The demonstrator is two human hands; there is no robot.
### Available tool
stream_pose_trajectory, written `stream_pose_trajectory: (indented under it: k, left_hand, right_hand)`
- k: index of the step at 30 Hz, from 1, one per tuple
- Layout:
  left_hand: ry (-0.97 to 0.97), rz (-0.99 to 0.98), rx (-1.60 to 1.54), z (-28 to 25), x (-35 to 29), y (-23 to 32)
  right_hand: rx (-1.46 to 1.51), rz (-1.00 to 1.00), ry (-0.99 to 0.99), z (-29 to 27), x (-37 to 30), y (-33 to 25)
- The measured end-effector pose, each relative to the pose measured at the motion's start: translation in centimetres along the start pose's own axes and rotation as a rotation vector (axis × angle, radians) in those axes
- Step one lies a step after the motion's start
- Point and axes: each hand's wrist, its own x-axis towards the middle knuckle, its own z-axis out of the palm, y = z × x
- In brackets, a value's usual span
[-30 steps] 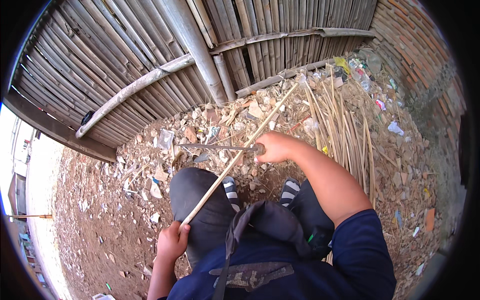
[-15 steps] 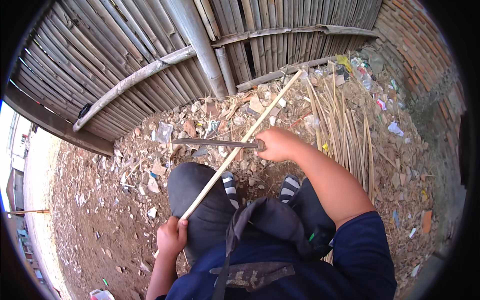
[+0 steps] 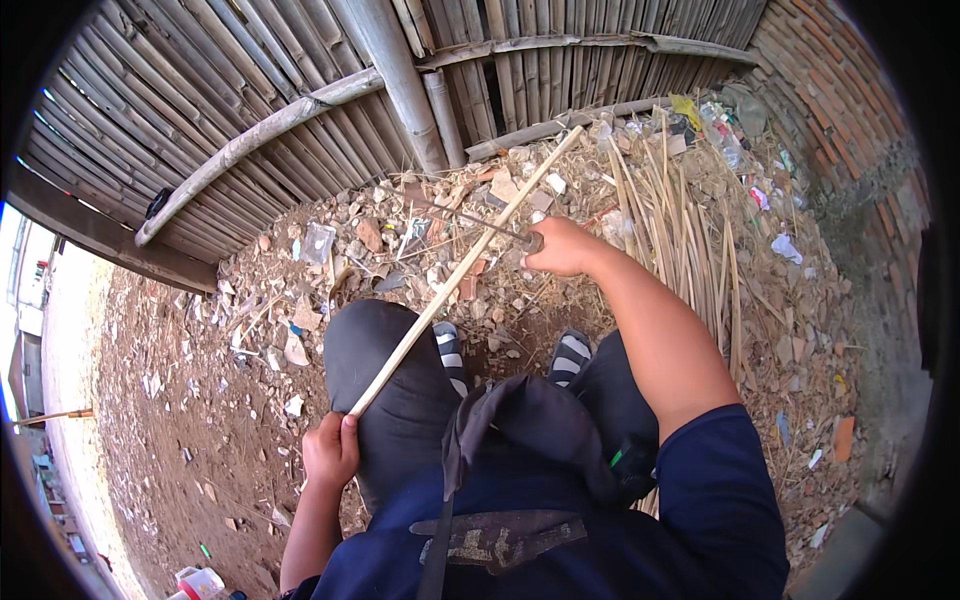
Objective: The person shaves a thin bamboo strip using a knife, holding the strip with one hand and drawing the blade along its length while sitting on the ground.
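Note:
My left hand (image 3: 330, 450) is closed around the lower end of a long pale bamboo strip (image 3: 465, 268), beside my left knee. The strip slants up and to the right, crossing over my left thigh, its far end above the littered ground. My right hand (image 3: 562, 246) grips the handle of a machete (image 3: 478, 221). Its dark, narrow blade points away to the upper left and crosses the strip in its upper half. Whether blade and strip touch, I cannot tell.
Many split bamboo strips (image 3: 685, 240) lie in a bundle on the right. A bamboo fence (image 3: 280, 110) runs along the far side, meeting a brick wall (image 3: 840, 90). Stones and litter cover the ground. A white and red container (image 3: 200, 583) sits at the lower left.
My right hand has moved slightly away from me and to the right along the strip. The machete blade has swung from nearly level to pointing up and left.

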Motion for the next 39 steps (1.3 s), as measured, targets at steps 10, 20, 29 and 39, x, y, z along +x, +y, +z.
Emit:
stream_pose_trajectory:
  k: [10, 20, 29, 39]
  left_hand:
    - [0.002, -0.06, -0.108, 0.4, -0.8, -1.5]
    - [-0.008, -0.032, 0.005, -0.4, -0.9, -0.4]
    - [-0.021, -0.006, 0.03, -0.9, -0.4, -0.8]
    - [-0.051, -0.041, 0.05, -1.6, -0.4, 1.3]
  right_hand:
    - [-0.041, -0.055, -0.1, 0.0, 0.2, -1.9]
    - [-0.014, -0.022, 0.038, -0.5, -0.8, -2.0]
    - [0.158, 0.19, 0.135, -1.5, 0.9, 3.3]
    - [-0.101, -0.083, 0.191, -1.4, -2.5, -1.7]
